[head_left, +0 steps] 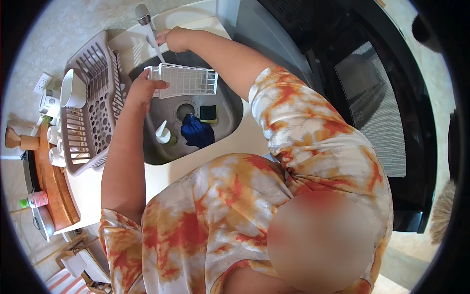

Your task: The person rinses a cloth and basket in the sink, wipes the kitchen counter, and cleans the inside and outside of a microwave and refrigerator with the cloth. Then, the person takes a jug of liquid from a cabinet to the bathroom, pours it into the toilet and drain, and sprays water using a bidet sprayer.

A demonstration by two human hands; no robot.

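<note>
Holding the white wire basket (191, 81) by its left end, my left hand (144, 92) is nearer; the basket's long axis runs rightward from it, over the far half of the sink (229, 115). My right hand (175, 39) is beyond the water stream (155, 45), near the far edge, its grasp unclear. The sink contains a pump bottle (164, 134), blue cloth (197, 131) and sponge (209, 113); the dish rack (102, 113), a white tub (73, 89).

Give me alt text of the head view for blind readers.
A person's left hand holds a white grid basket at a sink while the right hand is near the running faucet. The sink holds a sponge, blue cloth and pump bottle; a dish rack stands alongside.
</note>
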